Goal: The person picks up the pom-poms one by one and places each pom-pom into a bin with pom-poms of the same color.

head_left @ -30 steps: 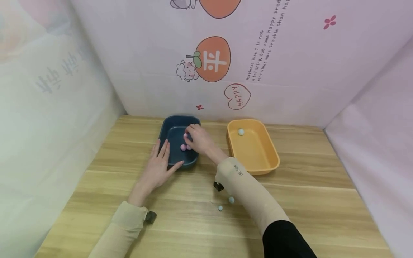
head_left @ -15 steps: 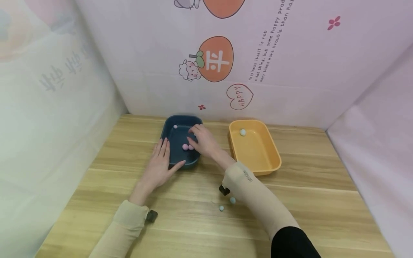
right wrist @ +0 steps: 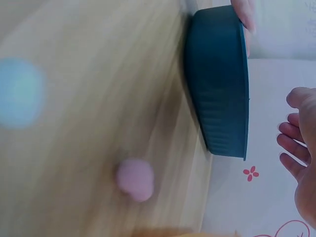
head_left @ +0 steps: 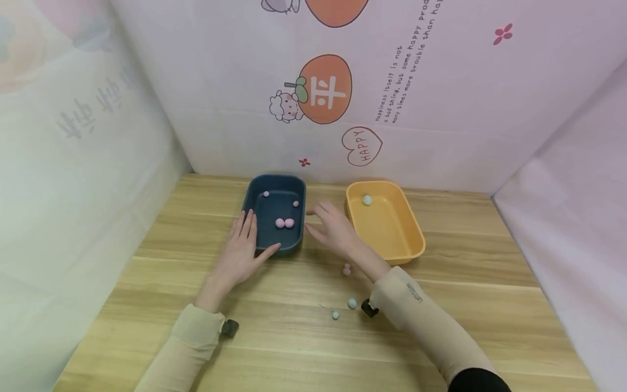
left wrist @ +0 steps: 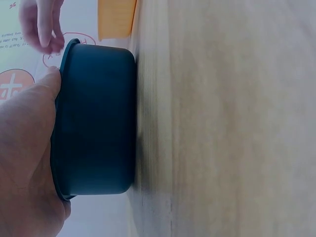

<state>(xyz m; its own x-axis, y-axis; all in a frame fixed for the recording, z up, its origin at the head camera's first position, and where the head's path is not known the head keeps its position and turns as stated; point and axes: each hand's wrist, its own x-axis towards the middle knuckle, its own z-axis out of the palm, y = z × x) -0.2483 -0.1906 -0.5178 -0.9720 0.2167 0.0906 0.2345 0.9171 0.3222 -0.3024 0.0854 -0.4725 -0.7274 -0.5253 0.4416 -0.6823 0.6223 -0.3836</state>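
Observation:
My left hand [head_left: 240, 253] rests on the near left of a dark blue tray [head_left: 247, 196], fingers extended over its rim and thumb along the near edge. Inside lie two larger pink balls [head_left: 280, 223] side by side, a small pink ball [head_left: 266, 194] at the far left and another small pink ball [head_left: 296, 204] near the right wall. Just right of this tray hovers my right hand [head_left: 338, 228], its fingers loosely bent with nothing between them. The right wrist view shows that hand [right wrist: 306, 133] above rim height. Two small pink balls [head_left: 346, 269] lie together on the table below my right wrist.
A yellow tray [head_left: 416, 231] stands to the right, holding one pale blue ball [head_left: 367, 200]. Nearer on the wooden table [head_left: 284, 337] are a larger pale blue ball [head_left: 352, 304] and a smaller pale blue ball [head_left: 335, 315]. A printed cloth [head_left: 235, 120] hangs behind.
My right hand has let go of a small pink ball in the blue tray and moved right, out over the table. The left hand stays on the rim.

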